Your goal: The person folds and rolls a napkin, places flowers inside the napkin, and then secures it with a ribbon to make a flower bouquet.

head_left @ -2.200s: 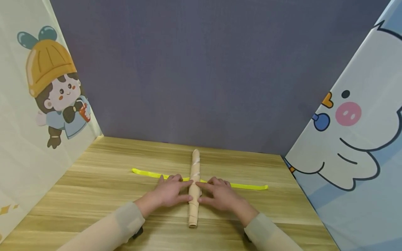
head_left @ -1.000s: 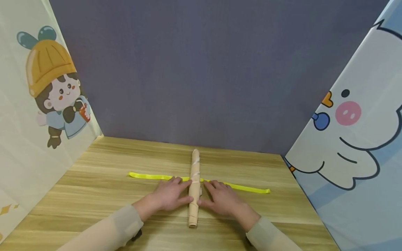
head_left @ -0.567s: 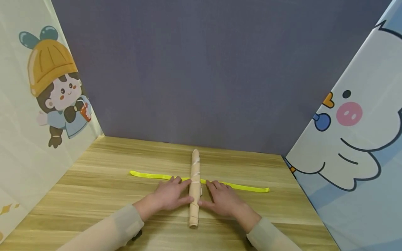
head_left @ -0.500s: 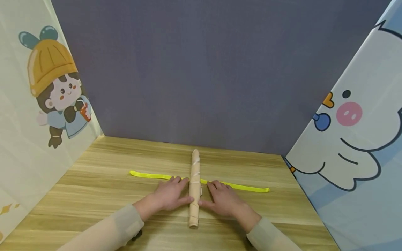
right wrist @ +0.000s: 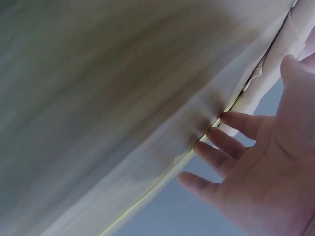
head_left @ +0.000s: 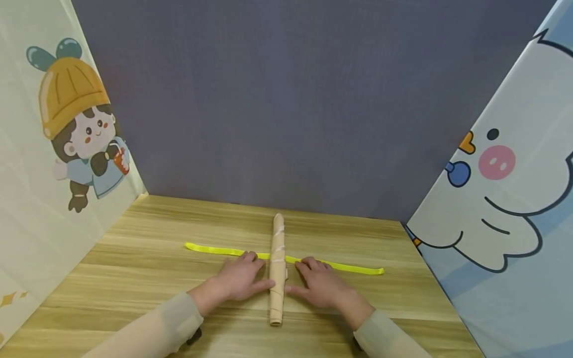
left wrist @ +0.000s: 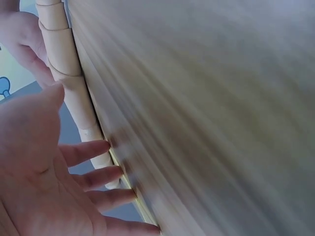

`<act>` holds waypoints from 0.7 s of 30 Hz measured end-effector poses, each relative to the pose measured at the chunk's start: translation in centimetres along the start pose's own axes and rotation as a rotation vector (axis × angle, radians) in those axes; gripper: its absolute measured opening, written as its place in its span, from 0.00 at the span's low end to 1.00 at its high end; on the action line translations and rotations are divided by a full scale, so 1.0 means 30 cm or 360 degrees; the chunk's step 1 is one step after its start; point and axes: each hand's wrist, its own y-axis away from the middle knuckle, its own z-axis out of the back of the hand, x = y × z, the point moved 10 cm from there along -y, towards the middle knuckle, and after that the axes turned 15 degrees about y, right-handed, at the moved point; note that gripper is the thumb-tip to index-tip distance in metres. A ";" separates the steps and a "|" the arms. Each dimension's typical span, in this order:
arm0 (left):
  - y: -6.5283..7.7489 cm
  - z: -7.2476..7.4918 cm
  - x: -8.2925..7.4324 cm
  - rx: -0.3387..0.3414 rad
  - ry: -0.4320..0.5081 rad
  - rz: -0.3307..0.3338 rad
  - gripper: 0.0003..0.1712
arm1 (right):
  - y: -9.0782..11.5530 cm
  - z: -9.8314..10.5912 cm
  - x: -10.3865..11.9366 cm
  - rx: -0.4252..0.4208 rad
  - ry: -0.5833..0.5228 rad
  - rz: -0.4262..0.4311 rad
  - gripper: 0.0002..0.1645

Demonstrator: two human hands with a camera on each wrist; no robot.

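A long beige roll (head_left: 278,273), wrapped in spiral layers with pale diagonal streaks, points away from me on the table. Beneath it a bright yellow ribbon (head_left: 210,248) runs crosswise, sticking out on both sides. My left hand (head_left: 239,278) rests just left of the roll, its thumb at the roll's side and its spread fingertips down by the ribbon. To the right, my right hand (head_left: 323,284) has its thumb slightly apart from the roll and its fingertips near the ribbon. In the right wrist view the spread fingers (right wrist: 211,157) hold nothing. The ribbon's middle is hidden under the roll.
The wood-grain table (head_left: 147,298) meets a dark grey-blue back panel (head_left: 286,109). A cream panel (head_left: 27,209) with a cartoon child stands at left. On the right is a light-blue panel (head_left: 515,318) with a white cartoon bird.
Both hands' index fingers have drawn back from the roll, and the right thumb has shifted slightly off it. The ribbon's ends moved a little toward me between the oldest frames. The roll stays put.
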 end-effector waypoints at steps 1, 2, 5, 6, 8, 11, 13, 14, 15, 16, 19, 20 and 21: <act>0.002 0.001 0.002 0.0000 0.0005 -0.0003 0.47 | 0.001 -0.001 -0.003 0.0006 -0.0009 0.0008 0.53; 0.004 0.004 0.003 -0.0002 0.0009 -0.0007 0.47 | 0.001 -0.002 -0.006 0.0010 -0.0016 0.0016 0.52; 0.012 0.011 0.006 0.0001 0.0048 -0.0012 0.47 | 0.003 -0.007 -0.015 0.0019 -0.0029 0.0042 0.51; 0.015 0.015 0.005 0.0004 0.0063 -0.0015 0.47 | 0.004 -0.009 -0.018 0.0024 -0.0038 0.0050 0.51; 0.020 0.026 0.006 -0.0001 0.0104 -0.0014 0.48 | 0.007 -0.014 -0.027 0.0038 -0.0060 0.0063 0.52; 0.024 0.047 0.015 -0.0017 0.0178 -0.0012 0.49 | 0.016 -0.013 -0.053 0.0048 -0.0142 0.0066 0.50; 0.024 0.069 0.029 -0.0044 0.0221 -0.0014 0.47 | 0.025 -0.003 -0.085 0.0019 -0.0206 0.0048 0.48; 0.023 0.082 0.037 -0.0062 0.0234 -0.0021 0.46 | 0.031 0.008 -0.105 -0.0012 -0.0233 0.0033 0.46; 0.021 0.098 0.047 -0.0083 0.0244 -0.0035 0.44 | 0.037 0.021 -0.128 -0.0051 -0.0257 0.0018 0.44; 0.022 0.117 0.059 -0.0108 0.0251 -0.0045 0.42 | 0.044 0.033 -0.153 -0.0091 -0.0275 -0.0005 0.42; 0.023 0.177 0.098 -0.0188 0.0232 -0.0103 0.37 | 0.068 0.066 -0.237 -0.0203 -0.0293 -0.0076 0.36; 0.023 0.196 0.115 -0.0213 0.0221 -0.0116 0.35 | 0.077 0.072 -0.266 -0.0225 -0.0306 -0.0098 0.34; 0.024 0.215 0.133 -0.0237 0.0210 -0.0126 0.33 | 0.083 0.071 -0.295 -0.0232 -0.0320 -0.0124 0.31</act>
